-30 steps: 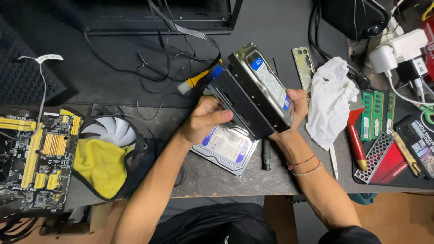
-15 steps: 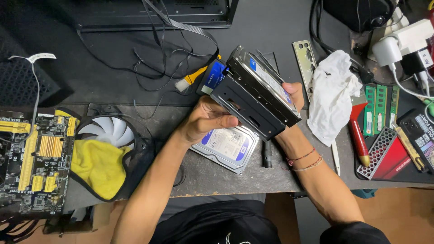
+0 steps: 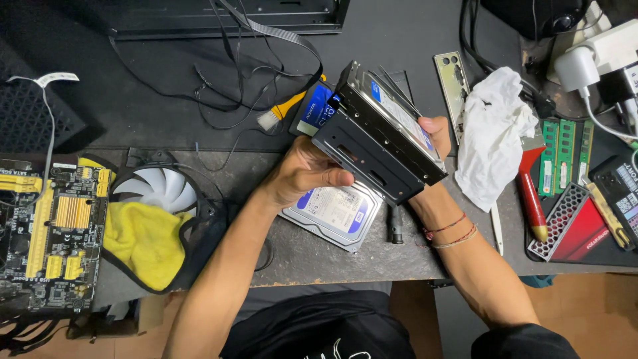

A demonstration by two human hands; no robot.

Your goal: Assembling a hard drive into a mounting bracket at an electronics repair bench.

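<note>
Both hands hold a black metal drive cage point(image 3: 372, 149) with a hard drive point(image 3: 399, 110) in it, tilted above the desk. My left hand point(image 3: 302, 173) grips its lower left side, thumb across the black panel. My right hand point(image 3: 435, 129) holds the far right end, mostly hidden behind the cage. Under the cage a second hard drive point(image 3: 332, 216) with a white and blue label lies flat on the desk. A small blue-labelled drive point(image 3: 311, 110) lies just behind the cage's upper left corner.
A motherboard point(image 3: 50, 233) lies at far left beside a white fan point(image 3: 156, 189) and yellow cloth point(image 3: 143, 242). A white rag point(image 3: 495, 129), red-handled tool point(image 3: 531, 196), green memory sticks point(image 3: 565, 156) and a metal plate point(image 3: 452, 83) sit right. Cables point(image 3: 232, 73) run behind.
The cage with its drive has shifted slightly left and up in both hands, and tilted a little more. Both hands keep the same hold.
</note>
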